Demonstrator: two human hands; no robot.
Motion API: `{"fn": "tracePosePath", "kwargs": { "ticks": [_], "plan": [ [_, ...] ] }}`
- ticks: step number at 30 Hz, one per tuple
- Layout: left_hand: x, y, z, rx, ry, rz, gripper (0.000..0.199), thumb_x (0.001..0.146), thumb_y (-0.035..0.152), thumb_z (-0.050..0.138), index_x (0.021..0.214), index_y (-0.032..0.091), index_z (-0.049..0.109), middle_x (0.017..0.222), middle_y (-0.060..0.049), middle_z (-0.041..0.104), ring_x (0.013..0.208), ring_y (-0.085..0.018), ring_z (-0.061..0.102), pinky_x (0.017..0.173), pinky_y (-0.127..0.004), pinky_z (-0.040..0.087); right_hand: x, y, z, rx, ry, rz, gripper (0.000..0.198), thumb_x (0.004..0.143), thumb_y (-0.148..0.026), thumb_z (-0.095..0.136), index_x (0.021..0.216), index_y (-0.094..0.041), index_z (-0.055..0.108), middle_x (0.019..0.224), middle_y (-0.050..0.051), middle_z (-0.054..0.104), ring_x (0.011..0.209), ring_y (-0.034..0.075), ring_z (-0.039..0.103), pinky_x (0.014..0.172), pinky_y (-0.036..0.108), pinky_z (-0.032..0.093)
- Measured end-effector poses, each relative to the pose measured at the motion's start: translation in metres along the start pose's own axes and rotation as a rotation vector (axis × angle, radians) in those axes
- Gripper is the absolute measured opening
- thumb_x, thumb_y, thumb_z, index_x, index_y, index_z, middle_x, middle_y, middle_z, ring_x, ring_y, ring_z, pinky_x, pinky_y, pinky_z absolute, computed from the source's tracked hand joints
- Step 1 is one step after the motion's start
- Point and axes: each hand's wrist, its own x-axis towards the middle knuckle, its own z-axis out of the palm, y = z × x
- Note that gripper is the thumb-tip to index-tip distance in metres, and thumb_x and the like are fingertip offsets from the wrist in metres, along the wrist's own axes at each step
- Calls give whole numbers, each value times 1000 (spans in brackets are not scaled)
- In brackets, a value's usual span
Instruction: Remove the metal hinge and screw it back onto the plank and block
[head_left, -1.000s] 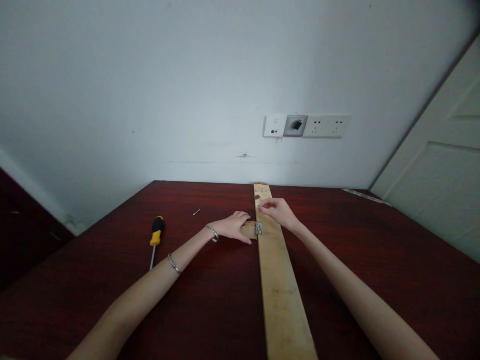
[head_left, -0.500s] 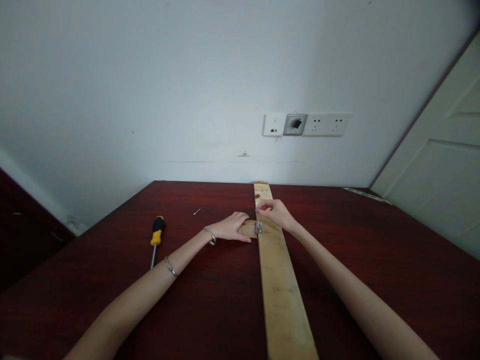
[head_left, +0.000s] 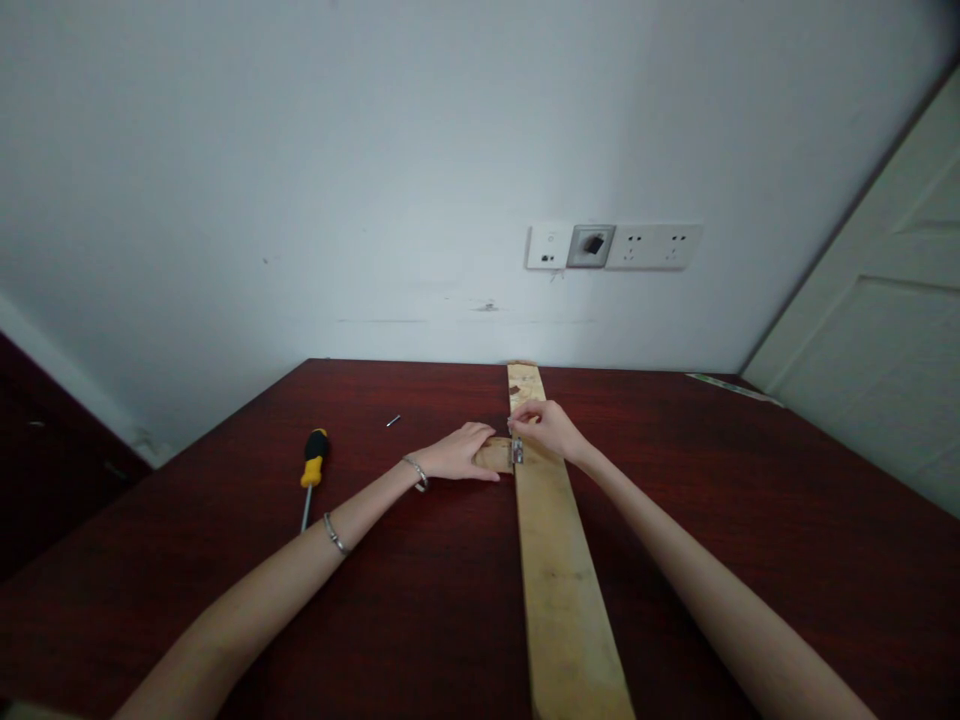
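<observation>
A long pale wooden plank [head_left: 562, 560] lies lengthwise on the dark red table. My left hand [head_left: 454, 453] grips a short wooden block [head_left: 493, 456] between thumb and fingers, its end against the plank's left edge. Over that joint sits a small metal hinge [head_left: 517, 451]. Just beyond the hinge, above the plank, my right hand [head_left: 551, 428] is closed in a pinch on a tiny silvery piece [head_left: 511, 424]. Its exact kind is too small to tell.
Left of my left hand lies a yellow-and-black screwdriver [head_left: 314, 460]. A small metal bit or screw [head_left: 394, 420] rests farther back. The table [head_left: 390, 620] meets a white wall with sockets [head_left: 652, 248]. A thin strip [head_left: 735, 388] lies at the back right.
My right hand's fingertips have shifted slightly, and the silvery piece shows more clearly beside the hinge. My left hand stays on the block.
</observation>
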Motion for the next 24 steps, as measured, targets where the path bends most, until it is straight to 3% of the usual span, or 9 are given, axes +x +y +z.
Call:
{"fn": "tracePosePath", "kwargs": {
  "ticks": [24],
  "plan": [
    [5,-5,8,59,67,-20,65,74,56,71,122,14,56,128,-13,52,117,-28,47,102,-41,40,1,27,8,14,-45,-39,15,73,-28,64,71,-17,73,79,6,73,76,19,65,75,31,50]
  ]
}}
